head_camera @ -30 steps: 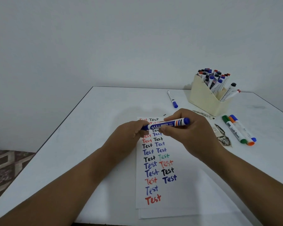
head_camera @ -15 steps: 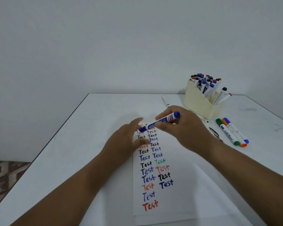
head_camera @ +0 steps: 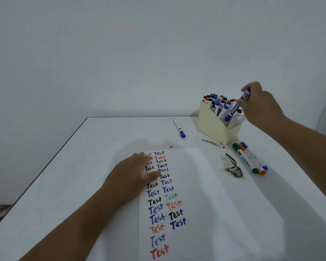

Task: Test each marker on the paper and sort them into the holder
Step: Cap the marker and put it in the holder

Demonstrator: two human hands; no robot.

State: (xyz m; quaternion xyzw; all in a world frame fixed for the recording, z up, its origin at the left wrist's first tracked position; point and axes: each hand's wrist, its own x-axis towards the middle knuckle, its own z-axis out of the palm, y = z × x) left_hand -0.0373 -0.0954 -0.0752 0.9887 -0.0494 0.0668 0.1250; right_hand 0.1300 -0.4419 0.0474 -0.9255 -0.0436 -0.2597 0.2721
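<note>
Two bare hands are working over a white table (head_camera: 55, 176). Nearest, a sheet of white paper (head_camera: 205, 194) is lying flat, carrying two columns of the handwritten word "Test" in black, blue, red and green. The left hand (head_camera: 128, 176) is resting palm down on the paper's upper left part, fingers straight and slightly spread, covering some of the words. To the right of the paper, dark ink smudges (head_camera: 233, 170) are staining the tabletop, and just beyond them three markers (head_camera: 249, 159) with green, orange and blue caps are lying side by side, touching. Farther back, a lone blue-capped marker (head_camera: 179, 127) is lying by itself, apart from the rest. At the far right, a cream holder (head_camera: 213, 127) is standing crowded with upright and leaning markers. The right hand (head_camera: 260, 106) is reaching over it, fingers pinching the upper end of a blue marker (head_camera: 235, 108), which is tilting cap-down into the holder's near compartment among the others.
</note>
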